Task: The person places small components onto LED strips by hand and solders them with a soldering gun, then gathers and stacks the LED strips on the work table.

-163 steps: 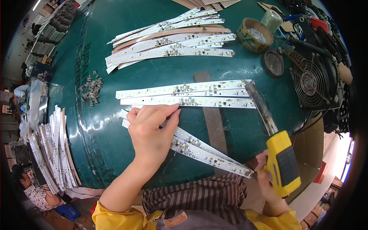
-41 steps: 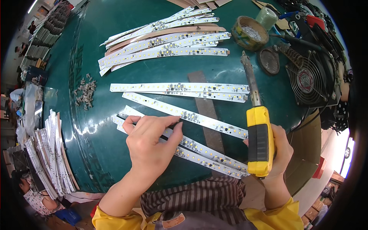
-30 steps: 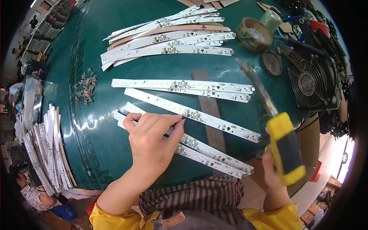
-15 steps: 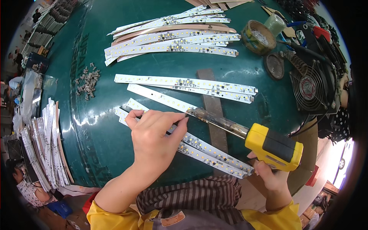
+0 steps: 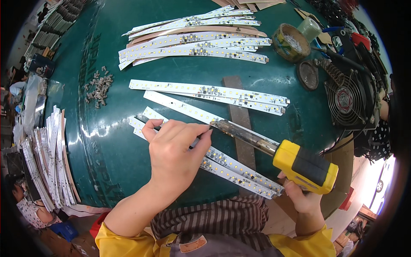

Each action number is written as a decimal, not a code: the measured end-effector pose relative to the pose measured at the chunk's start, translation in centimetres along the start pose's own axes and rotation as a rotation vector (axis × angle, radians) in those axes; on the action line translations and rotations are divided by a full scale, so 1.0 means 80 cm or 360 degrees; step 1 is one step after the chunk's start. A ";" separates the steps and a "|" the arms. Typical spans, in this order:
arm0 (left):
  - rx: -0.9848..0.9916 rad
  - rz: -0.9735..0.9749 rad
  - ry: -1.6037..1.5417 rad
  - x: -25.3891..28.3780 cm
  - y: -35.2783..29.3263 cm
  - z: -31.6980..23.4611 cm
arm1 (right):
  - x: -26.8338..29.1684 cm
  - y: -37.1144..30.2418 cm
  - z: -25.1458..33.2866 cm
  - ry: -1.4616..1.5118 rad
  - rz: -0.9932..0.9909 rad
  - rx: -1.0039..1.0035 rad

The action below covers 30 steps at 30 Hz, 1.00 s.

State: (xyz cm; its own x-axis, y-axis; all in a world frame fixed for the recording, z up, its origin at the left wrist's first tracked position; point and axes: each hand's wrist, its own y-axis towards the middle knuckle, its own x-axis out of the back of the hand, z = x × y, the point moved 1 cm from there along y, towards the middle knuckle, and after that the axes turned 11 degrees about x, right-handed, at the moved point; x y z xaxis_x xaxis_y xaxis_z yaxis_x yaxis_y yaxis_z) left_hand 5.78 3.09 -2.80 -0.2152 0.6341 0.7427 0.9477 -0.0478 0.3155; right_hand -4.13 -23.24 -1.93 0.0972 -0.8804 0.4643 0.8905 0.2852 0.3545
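My right hand point(image 5: 305, 198) is closed on the grip of a yellow-and-black soldering gun point(image 5: 305, 166). Its long metal barrel points left, and the tip rests at or just above an LED strip board point(image 5: 182, 106) lying slantwise. Thumb and forefinger of my left hand point(image 5: 174, 147) pinch right beside that tip; whatever lies between them is too small to make out. Under the left hand, partly covered by it, lie more LED strip boards point(image 5: 233, 165). A pair of strip boards point(image 5: 180, 88) sits just beyond, across a flat dark bar point(image 5: 243, 143).
Farther off is a stack of LED strips point(image 5: 192, 53). Small metal parts point(image 5: 99, 88) are heaped at left, near another bundle of strips point(image 5: 53, 158). To the right stand a round tub point(image 5: 280, 48), a small dish point(image 5: 307, 75) and a caged fan point(image 5: 344, 97). A person point(image 5: 36, 210) sits lower left.
The view has shifted slightly. My hands and the soldering gun hold nearly the same pose, with the pinch and the tip still together at the slanted board.
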 end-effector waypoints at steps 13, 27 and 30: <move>-0.0019 -0.0016 -0.0013 -0.001 -0.001 0.003 | -0.009 0.009 0.034 0.0038 -0.0300 -0.0699; 0.0107 0.0044 -0.0100 0.002 0.001 0.002 | -0.009 0.001 0.022 0.0057 -0.0176 -0.0371; 0.0121 0.0078 -0.0114 0.002 0.001 0.004 | -0.009 0.001 0.024 0.0077 -0.0194 -0.0393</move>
State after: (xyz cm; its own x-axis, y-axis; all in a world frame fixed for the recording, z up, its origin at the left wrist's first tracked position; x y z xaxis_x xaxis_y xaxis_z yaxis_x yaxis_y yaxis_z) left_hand 5.91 3.42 -2.79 -0.1535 0.6861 0.7112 0.9724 -0.0232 0.2323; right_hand -4.97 -21.85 -0.66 -0.0013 -0.9211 0.3893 0.9777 0.0806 0.1940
